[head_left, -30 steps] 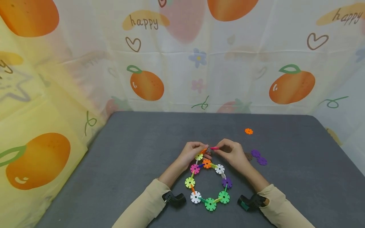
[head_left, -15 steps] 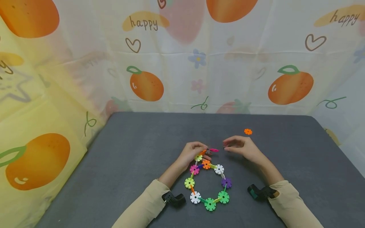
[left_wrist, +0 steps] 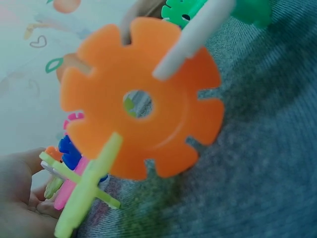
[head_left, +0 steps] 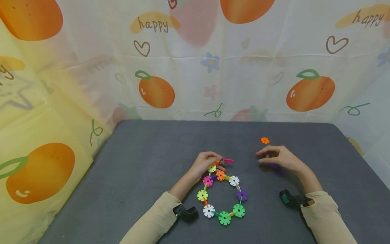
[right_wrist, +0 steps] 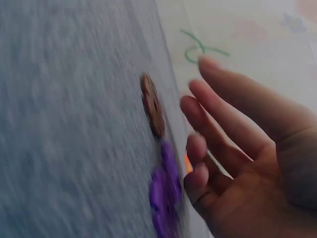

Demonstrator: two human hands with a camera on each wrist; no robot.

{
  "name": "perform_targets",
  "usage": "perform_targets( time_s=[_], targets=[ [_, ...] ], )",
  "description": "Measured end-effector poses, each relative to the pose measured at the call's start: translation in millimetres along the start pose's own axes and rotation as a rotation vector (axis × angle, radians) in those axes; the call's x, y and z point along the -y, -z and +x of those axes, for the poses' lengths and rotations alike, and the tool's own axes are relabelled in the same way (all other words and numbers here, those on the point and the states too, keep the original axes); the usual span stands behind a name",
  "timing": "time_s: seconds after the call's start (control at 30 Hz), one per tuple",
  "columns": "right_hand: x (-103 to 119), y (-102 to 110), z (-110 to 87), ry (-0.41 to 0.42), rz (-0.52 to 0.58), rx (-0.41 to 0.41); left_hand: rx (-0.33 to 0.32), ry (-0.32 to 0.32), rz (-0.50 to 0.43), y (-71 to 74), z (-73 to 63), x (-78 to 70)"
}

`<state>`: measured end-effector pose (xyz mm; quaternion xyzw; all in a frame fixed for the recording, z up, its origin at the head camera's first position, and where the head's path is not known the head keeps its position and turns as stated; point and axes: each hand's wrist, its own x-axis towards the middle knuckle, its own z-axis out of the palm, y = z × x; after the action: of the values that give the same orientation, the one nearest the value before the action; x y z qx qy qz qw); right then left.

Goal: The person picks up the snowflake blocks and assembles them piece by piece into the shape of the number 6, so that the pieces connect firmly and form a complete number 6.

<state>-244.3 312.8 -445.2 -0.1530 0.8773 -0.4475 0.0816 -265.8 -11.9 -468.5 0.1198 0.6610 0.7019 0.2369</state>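
A ring of notched snowflake discs (head_left: 224, 219) in green, white, purple, orange, pink and yellow lies on the grey table, with a short tail at its upper left. My left hand (head_left: 204, 165) pinches that tail near a dark disc (head_left: 223, 162), from which a pink disc (head_left: 229, 161) sticks out rightward. Close before the left wrist camera, an orange disc (left_wrist: 168, 119) covers much of the view. My right hand (head_left: 281, 157), fingers loosely bent and holding nothing, hovers above loose purple discs (right_wrist: 166, 198). Beside those, the right wrist view shows a brown disc (right_wrist: 152, 106).
One loose orange disc (head_left: 265, 140) lies on the table beyond my right hand. The grey table (head_left: 146, 145) ends at a patterned cloth (head_left: 189, 91) hung behind it. Another stretch of cloth runs along the left side.
My right hand has let go of the pink disc, which stays on the tail, and has moved right to over the loose discs. The left hand keeps its place.
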Motion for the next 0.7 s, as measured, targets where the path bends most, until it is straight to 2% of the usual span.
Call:
perform_targets(
  time_s=[0.33, 0.5, 0.7],
  targets=[
    [-7.9, 11.4, -4.1, 0.151, -0.144, 0.157, -0.014, 0.003, 0.02, 0.4, 0.0, 0.3],
    [-3.3, 14.1, -5.9, 0.146, -0.149, 0.173, -0.011, 0.009, 0.01, 0.7, 0.1, 0.4],
    [-0.1, 13.1, -6.8, 0.068, -0.09, 0.14, -0.01, 0.012, -0.001, 0.9, 0.2, 0.4]
  ],
)
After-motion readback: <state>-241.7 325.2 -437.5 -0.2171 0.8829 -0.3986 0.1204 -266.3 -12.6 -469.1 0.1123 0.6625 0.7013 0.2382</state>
